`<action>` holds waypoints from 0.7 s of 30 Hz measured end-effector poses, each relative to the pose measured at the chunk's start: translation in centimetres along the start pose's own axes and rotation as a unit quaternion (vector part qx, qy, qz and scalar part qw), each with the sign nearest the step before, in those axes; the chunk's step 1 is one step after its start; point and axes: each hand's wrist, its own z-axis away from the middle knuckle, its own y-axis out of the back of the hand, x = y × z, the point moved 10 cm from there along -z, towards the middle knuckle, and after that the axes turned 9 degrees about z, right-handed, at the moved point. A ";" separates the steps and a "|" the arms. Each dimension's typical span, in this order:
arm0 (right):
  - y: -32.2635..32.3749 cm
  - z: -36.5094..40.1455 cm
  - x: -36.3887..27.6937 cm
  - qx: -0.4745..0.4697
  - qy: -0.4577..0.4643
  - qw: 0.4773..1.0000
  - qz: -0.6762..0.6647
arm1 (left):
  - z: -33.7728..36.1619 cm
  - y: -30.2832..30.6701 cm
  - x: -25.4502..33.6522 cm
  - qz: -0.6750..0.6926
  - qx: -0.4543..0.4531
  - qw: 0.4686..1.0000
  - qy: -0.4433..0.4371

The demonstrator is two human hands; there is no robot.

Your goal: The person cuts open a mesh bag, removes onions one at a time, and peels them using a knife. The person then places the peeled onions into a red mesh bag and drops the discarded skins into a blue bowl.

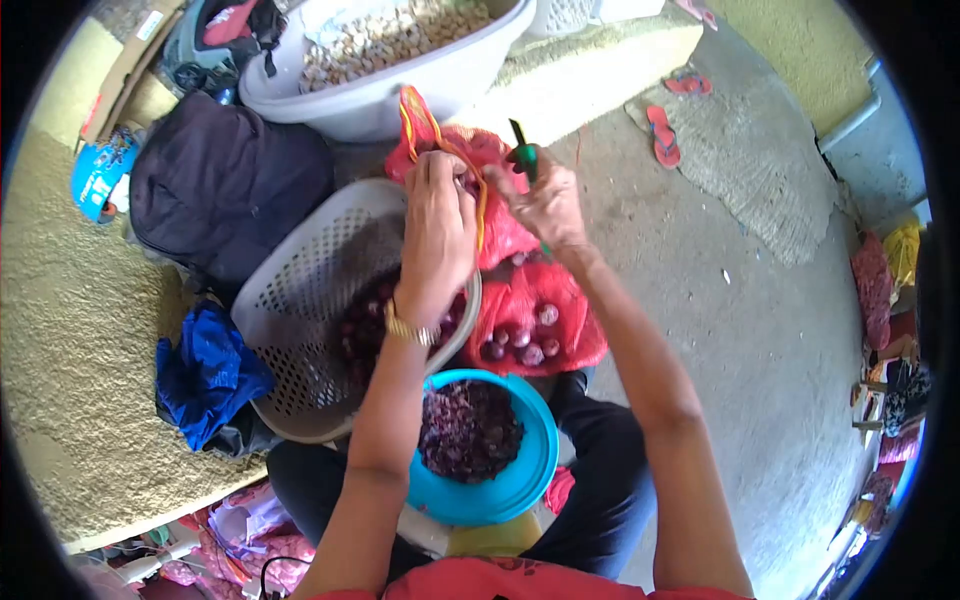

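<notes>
Between the knees: blue bowl (538, 452) full of purple peelings (468, 430), resting on the person's lap.
Left hand (437, 228): raised over the basket, fingers curled tight and pinching the orange cord (482, 205) at the bag's neck; gold watch (410, 329) on the wrist.
Right hand (548, 203): just beside the left, fingers closed around a green-handled knife (522, 150), which points up and away.
Red mesh bag (578, 305): on the floor ahead of the bowl, its top bunched up between both hands, touching the basket's right rim.
Shallots (522, 340): visible through the bag's lower mesh.
White basket (300, 290): tilted, left of the bag, with more dark shallots inside.
Orange cord loop: sticks up above the left hand.
Pale tub (400, 95): beyond the hands, filled with light-coloured pieces.
Dark backpack (220, 185): left of the basket, on the mat.
Blue cloth (205, 370): against the basket's near-left side.
Red flip-flops (662, 135): on the concrete, well apart, upper right.
</notes>
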 end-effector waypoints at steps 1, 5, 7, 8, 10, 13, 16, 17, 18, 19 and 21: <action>-1.2 -0.8 -0.8 0.015 0.010 0.999 0.051 | -1.1 -1.3 -3.6 -0.027 -0.049 0.998 0.034; -6.1 -1.8 -1.6 -0.083 -0.028 0.985 0.146 | -2.2 -7.6 -15.8 -0.172 -0.286 0.925 0.180; -8.1 -1.5 -0.8 -0.116 -0.035 0.979 0.164 | -2.4 -8.3 -16.2 -0.156 -0.284 0.932 0.160; -8.1 -1.2 -0.3 -0.090 -0.041 0.980 0.174 | -2.3 -9.0 -16.9 -0.126 -0.278 0.940 0.155; -7.6 -2.2 0.4 -0.058 -0.044 0.980 0.184 | -2.9 -9.3 -16.6 -0.104 -0.206 0.964 0.132; -7.1 -3.2 0.9 -0.048 -0.025 0.985 0.164 | -4.0 -11.0 -19.3 -0.097 -0.201 0.969 0.103; -7.9 -4.6 3.0 -0.068 -0.054 0.985 0.150 | -5.4 -11.9 -19.9 -0.047 -0.256 0.959 0.112; -7.8 -4.6 3.2 -0.069 -0.061 0.983 0.161 | -5.7 -11.1 -18.9 -0.064 -0.282 0.941 0.173; -7.5 -4.7 2.8 -0.071 -0.063 0.982 0.164 | -5.6 -10.9 -19.0 -0.080 -0.309 0.919 0.233; -7.0 -4.7 2.6 -0.081 -0.092 0.973 0.197 | -5.9 -11.4 -19.6 -0.102 -0.311 0.921 0.212; -5.4 -4.8 2.2 -0.100 -0.135 0.952 0.255 | -5.9 -12.3 -20.3 -0.118 -0.327 0.918 0.189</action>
